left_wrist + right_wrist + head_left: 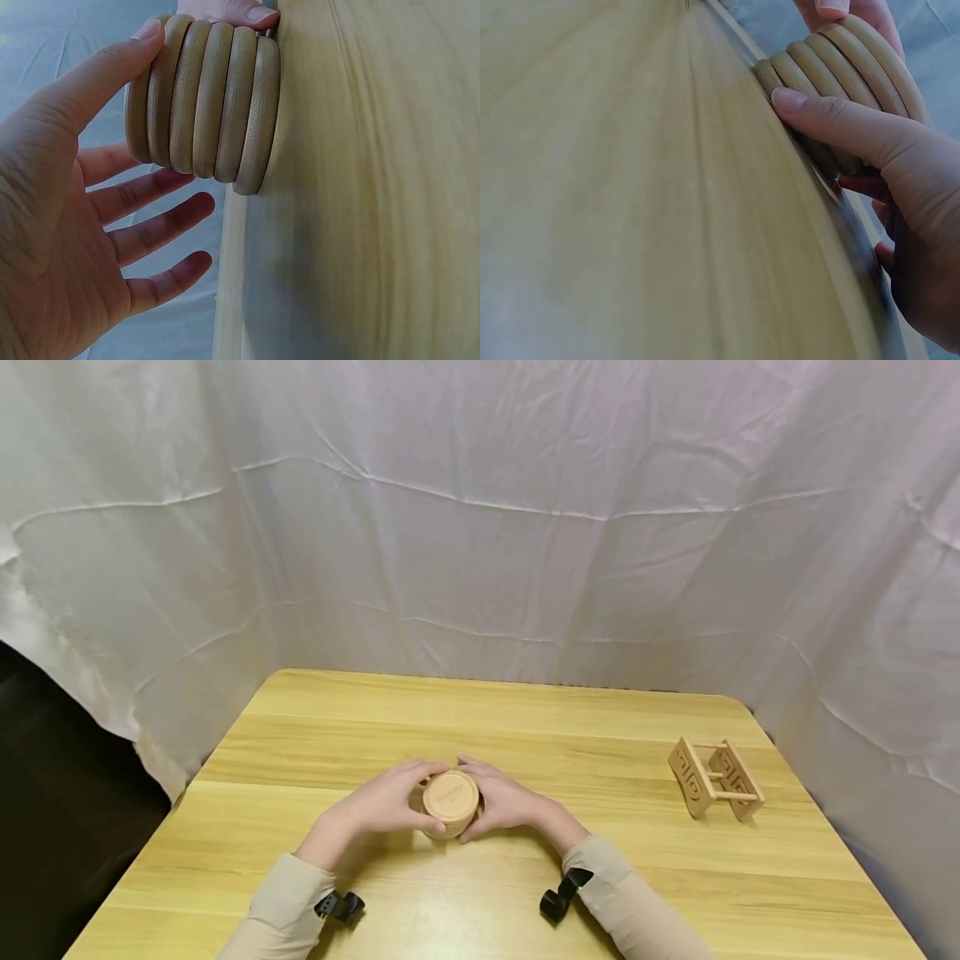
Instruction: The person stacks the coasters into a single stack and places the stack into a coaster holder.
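Observation:
A stack of several round wooden coasters stands on the table, a little uneven from disc to disc. In the head view my left hand holds it from the left side. My right hand grips it from the right. In the left wrist view the left thumb lies on the upper coasters, with that hand's lower fingers spread below. The right wrist view has my right thumb across the lower coasters, near the tabletop. The far side of the stack is hidden.
At the right of the wooden table stands a wooden coaster rack with cut-out side panels and thin crossbars. Pale curtains hang behind the table and along its sides.

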Available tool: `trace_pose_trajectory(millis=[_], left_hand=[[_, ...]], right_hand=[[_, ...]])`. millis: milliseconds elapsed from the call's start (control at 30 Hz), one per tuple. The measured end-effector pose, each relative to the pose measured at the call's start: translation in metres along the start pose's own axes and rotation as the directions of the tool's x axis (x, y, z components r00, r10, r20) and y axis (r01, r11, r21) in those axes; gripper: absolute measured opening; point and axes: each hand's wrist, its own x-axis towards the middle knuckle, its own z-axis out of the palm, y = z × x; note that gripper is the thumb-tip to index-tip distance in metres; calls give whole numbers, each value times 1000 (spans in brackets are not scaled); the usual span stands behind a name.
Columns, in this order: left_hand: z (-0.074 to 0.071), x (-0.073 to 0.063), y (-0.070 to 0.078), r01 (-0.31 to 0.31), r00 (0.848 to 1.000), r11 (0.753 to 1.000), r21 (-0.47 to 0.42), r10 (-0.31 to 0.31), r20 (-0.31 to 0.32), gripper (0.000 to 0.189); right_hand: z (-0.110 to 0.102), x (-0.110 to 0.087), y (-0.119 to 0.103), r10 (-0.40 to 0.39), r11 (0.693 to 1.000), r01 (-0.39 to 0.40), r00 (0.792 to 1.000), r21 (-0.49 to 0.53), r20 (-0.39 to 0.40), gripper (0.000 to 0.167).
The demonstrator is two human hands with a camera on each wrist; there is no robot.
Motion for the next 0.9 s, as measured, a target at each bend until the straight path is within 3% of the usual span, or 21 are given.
trace_pose_trajectory(millis=[433, 900], left_hand=[[-2, -2, -1, 5, 1000, 1000, -13, -5, -3, 88], [-4, -3, 2, 4, 1000, 1000, -14, -4, 2, 88]], right_hand=[[-1, 8, 0, 5, 995, -13, 996, 95, 90, 106], [0, 7, -4, -4, 999, 0, 997, 52, 83, 105]])
